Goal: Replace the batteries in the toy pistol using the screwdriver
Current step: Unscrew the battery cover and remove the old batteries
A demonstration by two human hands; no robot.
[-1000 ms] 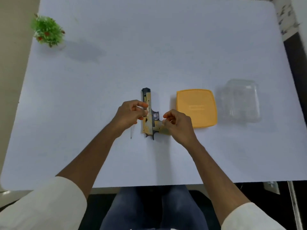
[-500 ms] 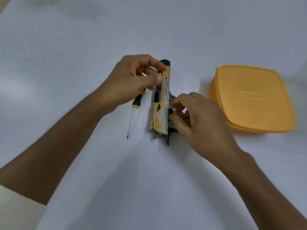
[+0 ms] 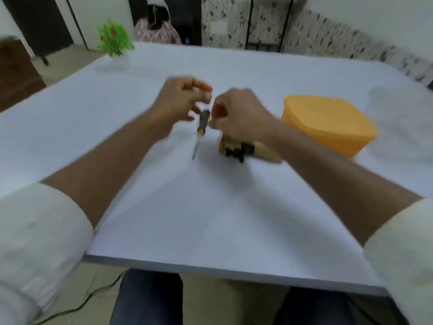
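Note:
The frame is blurred by motion. The tan and black toy pistol (image 3: pixel 236 149) lies on the white table (image 3: pixel 210 207), its rear end and grip showing below my right wrist. My right hand (image 3: pixel 239 113) is curled over the pistol's front part and grips it. The screwdriver (image 3: pixel 201 127), with a black and yellow handle, lies on the table between my hands, tip towards me. My left hand (image 3: pixel 184 99) hovers just above and left of the screwdriver's handle, fingers loosely curled with nothing seen in them.
An orange lidded box (image 3: pixel 328 123) stands right of the pistol, with a clear plastic container (image 3: pixel 398 102) beyond it. A small green plant (image 3: pixel 114 39) sits at the far left corner. The table's near edge (image 3: pixel 210 269) runs above my lap.
The view has pulled back and tilted up. My left hand has let go of the pistol's slide and lifted off it. My right hand stays on the pistol.

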